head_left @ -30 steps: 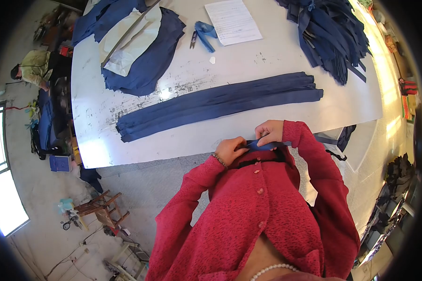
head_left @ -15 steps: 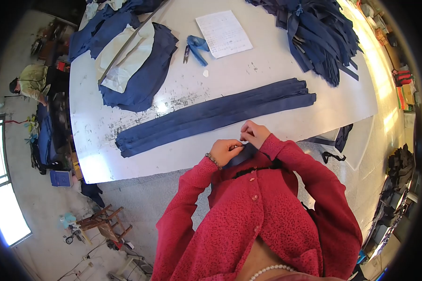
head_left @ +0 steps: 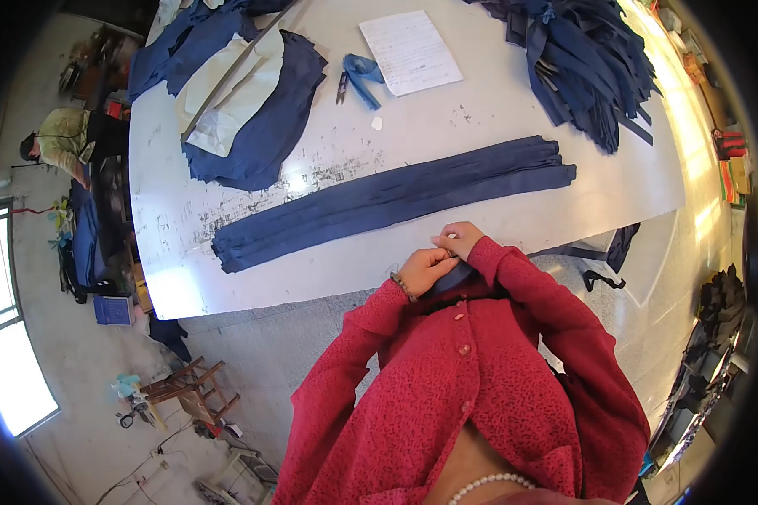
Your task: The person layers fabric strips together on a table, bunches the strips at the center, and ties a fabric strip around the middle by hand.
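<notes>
Close to my body, at the near edge of the table, my left hand [head_left: 427, 271] and my right hand [head_left: 460, 241] are held together. Both are closed in a pinch on a small dark blue fabric piece [head_left: 453, 278]. Fingers and sleeves hide most of that piece. Something small and pale shows between the right fingers, too small to name. Just beyond my hands, a long stack of navy fabric strips [head_left: 396, 199] lies slantwise across the white table [head_left: 328, 278].
At the back left are navy cut pieces [head_left: 299, 109] under pale paper [head_left: 219, 109] and a long bar [head_left: 232, 76]. Snips [head_left: 342, 87], a blue strip [head_left: 364, 76] and a written sheet [head_left: 411, 52] lie mid-table. Navy strips [head_left: 594, 71] heap back right. A person [head_left: 63, 139] stands far left.
My hands have shifted slightly right in view and closer together, with less of the fabric piece showing. The whole scene has moved a little as my head turned.
</notes>
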Demonstrator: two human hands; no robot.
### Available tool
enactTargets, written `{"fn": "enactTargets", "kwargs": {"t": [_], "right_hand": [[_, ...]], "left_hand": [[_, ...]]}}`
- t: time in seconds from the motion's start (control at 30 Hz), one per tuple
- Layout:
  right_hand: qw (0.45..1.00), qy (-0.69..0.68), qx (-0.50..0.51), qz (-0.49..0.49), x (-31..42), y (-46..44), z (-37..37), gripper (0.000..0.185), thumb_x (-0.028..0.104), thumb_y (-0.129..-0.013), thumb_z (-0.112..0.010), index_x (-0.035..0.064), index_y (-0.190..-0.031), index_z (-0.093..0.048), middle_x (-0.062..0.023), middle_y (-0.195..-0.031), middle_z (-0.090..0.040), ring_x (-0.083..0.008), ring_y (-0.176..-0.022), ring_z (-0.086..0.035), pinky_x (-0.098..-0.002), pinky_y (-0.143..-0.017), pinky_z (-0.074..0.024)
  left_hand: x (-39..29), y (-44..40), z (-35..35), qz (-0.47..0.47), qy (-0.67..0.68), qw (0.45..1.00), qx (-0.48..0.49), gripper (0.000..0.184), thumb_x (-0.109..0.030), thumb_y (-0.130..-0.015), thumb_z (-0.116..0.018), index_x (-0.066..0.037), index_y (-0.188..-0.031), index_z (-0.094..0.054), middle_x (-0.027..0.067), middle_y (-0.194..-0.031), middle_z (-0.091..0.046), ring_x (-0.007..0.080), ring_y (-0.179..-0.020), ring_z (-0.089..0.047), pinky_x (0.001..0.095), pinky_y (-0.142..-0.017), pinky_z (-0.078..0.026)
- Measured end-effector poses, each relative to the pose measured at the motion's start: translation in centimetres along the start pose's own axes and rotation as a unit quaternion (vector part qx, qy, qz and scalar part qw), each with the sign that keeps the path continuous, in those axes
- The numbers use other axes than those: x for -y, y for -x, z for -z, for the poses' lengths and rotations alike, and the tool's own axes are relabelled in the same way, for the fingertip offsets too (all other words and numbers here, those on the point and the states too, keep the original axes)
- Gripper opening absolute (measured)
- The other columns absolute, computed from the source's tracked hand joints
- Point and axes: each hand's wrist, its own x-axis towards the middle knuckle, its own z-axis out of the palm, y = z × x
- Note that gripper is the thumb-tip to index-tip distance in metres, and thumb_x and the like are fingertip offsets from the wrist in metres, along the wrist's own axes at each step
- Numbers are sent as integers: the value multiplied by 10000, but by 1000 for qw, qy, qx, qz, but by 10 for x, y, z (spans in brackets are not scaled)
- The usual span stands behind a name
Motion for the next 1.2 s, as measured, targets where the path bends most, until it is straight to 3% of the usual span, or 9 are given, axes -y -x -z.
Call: {"fn": "enactTargets", "kwargs": {"t": [0.37, 0.43, 0.53, 0.63, 0.73, 0.83, 1.03, 1.1, 1.2], "right_hand": [[954, -108, -248, -127, 24, 6, 42, 312, 330, -707, -747, 45, -697, -620, -34, -573, -561, -110, -499, -506, -280, -490, -420], [922, -22, -385, -38, -17, -13, 50, 357, 380, -687, -746, 38, -715, -650, -54, -624, -603, -145, -548, -542, -296, -554, -450], [808, -25, -571, -142, -143, -2, 195, 373, 362, -693, -749, 3, -761, -675, -58, -660, -637, -148, -576, -561, -301, -579, -461], [883, -28, -460, -85, -90, 39, 236, 316, 311, -760, -709, 17, -849, -639, -25, -633, -580, -82, -577, -519, -221, -593, -433], [975, -118, -178, 53, -22, 36, 163, 176, 144, -826, -624, 25, -907, -522, -55, -776, -616, -119, -731, -595, -237, -705, -460], [991, -114, 13, 62, 42, 46, 64, 344, 141, -770, -687, 50, -1033, -484, -79, -988, -645, -163, -955, -588, -292, -734, -477], [989, -133, 2, 66, 67, 31, 24, 296, 94, -807, -643, 31, -1072, -526, -85, -976, -651, -176, -883, -618, -287, -738, -480], [959, -270, -23, 76, 74, 34, 42, 189, 62, -827, -611, -2, -997, -557, -111, -925, -658, -164, -806, -628, -292, -734, -488], [914, -365, -148, 93, 40, 15, 116, 137, 93, -833, -612, 8, -937, -583, -123, -887, -669, -92, -618, -573, -227, -598, -471]], "left_hand": [[-50, 13, -43, -63, -38, 981, -179, 183, -139, -903, -545, 16, -827, -603, 2, -548, -512, 28, -541, -409, 221, -480, -358], [-57, 25, -37, -76, -87, 976, -187, 179, -138, -901, -544, 11, -817, -598, 46, -550, -515, 55, -504, -413, 242, -464, -357], [-58, 66, -20, -94, -135, 954, -251, 173, -130, -902, -542, 6, -807, -591, 66, -552, -508, 74, -498, -418, 249, -477, -371], [-38, 65, 8, -12, -115, 927, -358, 153, -127, -907, -533, 3, -846, -585, 73, -582, -500, 73, -539, -436, 241, -514, -388], [-61, 33, 16, -121, -113, 882, -442, 144, -135, -921, -521, -4, -903, -580, -24, -637, -514, 34, -611, -410, 204, -555, -375], [-72, 13, 10, -153, -146, 892, -401, 138, -136, -926, -510, -12, -920, -572, -10, -672, -521, 40, -632, -428, 208, -548, -375], [-82, -2, -2, -235, -151, 905, -321, 160, -119, -853, -595, -20, -980, -601, 71, -908, -591, 117, -718, -549, 250, -654, -453], [-49, 1, -2, -159, 31, 962, -221, 267, -144, -801, -662, -22, -1031, -605, 64, -895, -618, 119, -750, -578, 284, -728, -464], [10, 20, 27, 93, -26, 995, 0, 268, -203, -781, -700, -11, -958, -639, 26, -756, -634, 94, -680, -569, 249, -679, -456]]}}
